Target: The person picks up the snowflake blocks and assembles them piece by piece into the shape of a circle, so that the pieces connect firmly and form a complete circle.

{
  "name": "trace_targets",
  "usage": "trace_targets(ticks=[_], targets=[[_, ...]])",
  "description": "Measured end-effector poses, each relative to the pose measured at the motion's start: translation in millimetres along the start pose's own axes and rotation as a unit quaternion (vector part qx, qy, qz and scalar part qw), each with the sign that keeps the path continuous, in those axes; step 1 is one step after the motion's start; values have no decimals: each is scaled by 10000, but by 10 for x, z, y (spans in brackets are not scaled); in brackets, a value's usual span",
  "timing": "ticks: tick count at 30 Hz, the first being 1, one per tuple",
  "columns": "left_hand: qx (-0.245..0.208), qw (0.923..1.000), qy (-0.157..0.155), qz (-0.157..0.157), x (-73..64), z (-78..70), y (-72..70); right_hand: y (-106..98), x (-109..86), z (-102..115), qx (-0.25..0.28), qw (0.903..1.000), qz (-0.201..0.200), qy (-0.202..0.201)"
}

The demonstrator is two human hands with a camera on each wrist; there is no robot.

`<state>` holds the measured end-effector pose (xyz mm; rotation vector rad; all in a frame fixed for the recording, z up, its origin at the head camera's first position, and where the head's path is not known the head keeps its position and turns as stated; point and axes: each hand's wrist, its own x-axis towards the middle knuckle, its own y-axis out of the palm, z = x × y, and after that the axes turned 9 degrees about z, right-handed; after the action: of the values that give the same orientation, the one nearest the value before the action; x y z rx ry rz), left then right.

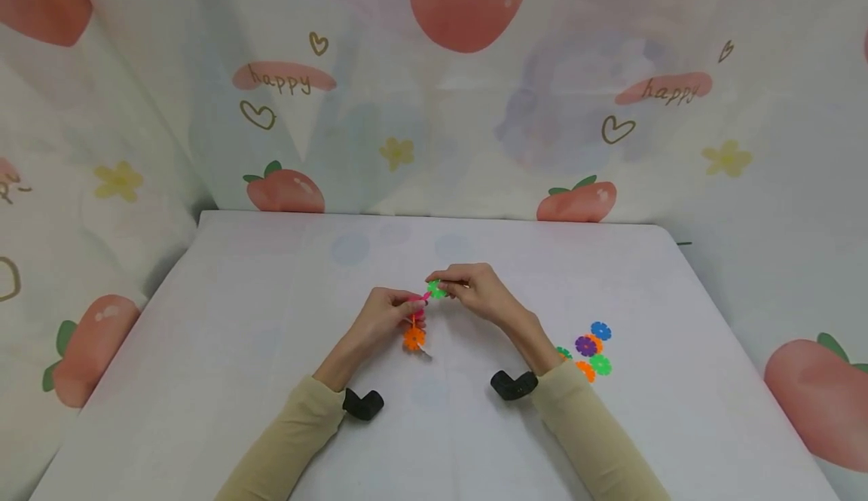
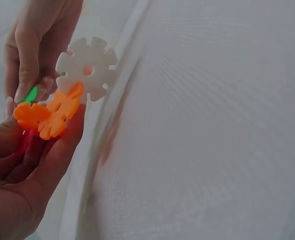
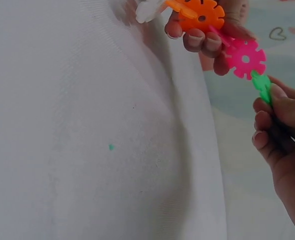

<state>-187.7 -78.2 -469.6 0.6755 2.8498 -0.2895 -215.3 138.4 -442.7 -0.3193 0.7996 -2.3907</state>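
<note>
Pinching a pink notched disc [image 2: 23,144], the left hand [image 1: 390,313] holds a chain [image 3: 255,58] above the white table [image 1: 305,282]. The right hand [image 1: 478,290] pinches the green disc [image 3: 262,87] at one end. Two orange discs [image 1: 414,338] and a white disc [image 2: 96,56] are toward the other end. Pushing crooked might bend a slot; tugging hard might pop pieces apart. The wall cloth [image 1: 447,117] says "happy"; I see no brand.
</note>
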Motion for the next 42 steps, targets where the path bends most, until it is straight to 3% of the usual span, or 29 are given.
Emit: trace_targets(ticks=[11, 16, 20, 26, 35, 42], targets=[[159, 9996, 40, 229, -27, -18, 13, -3, -22, -28, 130, 9993, 322, -120], [133, 9991, 8, 402, -15, -40, -52, -22, -43, -20, 138, 9998, 78, 119], [-277, 9978, 91, 588, -1, -26, -114, -89, -115, -29, 166, 9990, -104, 392], [-745, 9953, 247, 566, -2, 19, -184, -198, -353, -124, 87, 9978, -166, 643], [-462, 9981, 48, 403, -15, 26, -183, -392, -877, -257, -316, 9956, -238, 854], [-260, 9987, 73, 439, -31, 18, -174, -542, -1312, -339, -904, 9884, -33, 1217]])
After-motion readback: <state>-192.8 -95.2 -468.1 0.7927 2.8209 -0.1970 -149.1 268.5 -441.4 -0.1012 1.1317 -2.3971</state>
